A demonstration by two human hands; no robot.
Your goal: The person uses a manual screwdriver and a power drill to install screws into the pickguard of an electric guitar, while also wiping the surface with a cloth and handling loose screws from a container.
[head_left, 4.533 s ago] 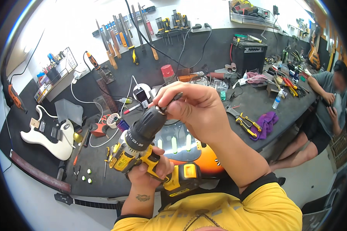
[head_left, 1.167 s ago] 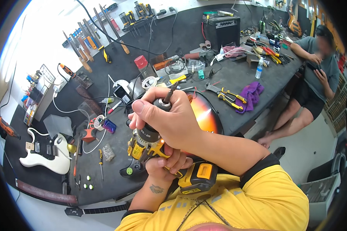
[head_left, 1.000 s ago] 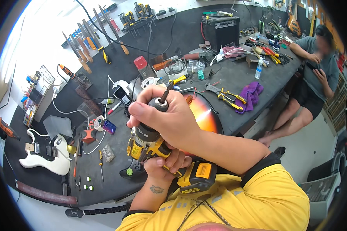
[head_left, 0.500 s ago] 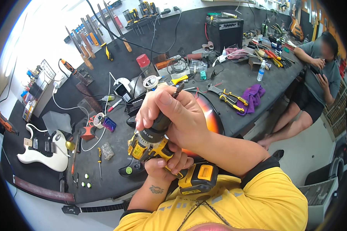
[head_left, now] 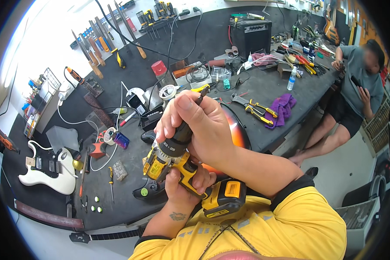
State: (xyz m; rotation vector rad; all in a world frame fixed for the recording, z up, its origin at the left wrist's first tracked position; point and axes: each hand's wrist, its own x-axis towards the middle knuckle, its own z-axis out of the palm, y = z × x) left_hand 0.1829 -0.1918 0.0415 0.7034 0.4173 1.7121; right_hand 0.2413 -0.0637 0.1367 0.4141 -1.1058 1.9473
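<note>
A yellow and black cordless drill (head_left: 158, 164) is held up in front of my chest, tilted with its bit pointing up and away. My left hand (head_left: 188, 180) wraps round its handle from below, above the battery pack (head_left: 225, 198). Around the black chuck (head_left: 182, 138) closes my right hand (head_left: 203, 123), its thumb lying alongside. A dark driver bit (head_left: 202, 94) sticks out past the thumb. Behind my hands and partly hidden by them, a sunburst guitar body (head_left: 236, 134) lies on the black workbench (head_left: 264, 151).
To the left lie a white guitar body (head_left: 60, 175), a screwdriver (head_left: 112, 184) and a bag of small parts (head_left: 120, 170). Pliers-like cutters (head_left: 253, 110) and a purple cloth (head_left: 284, 110) lie to the right. Another person (head_left: 355, 86) sits at the bench's far right.
The drill and both hands have shifted slightly, and my left thumb has moved up along the drill. The other person has raised an arm toward the bench.
</note>
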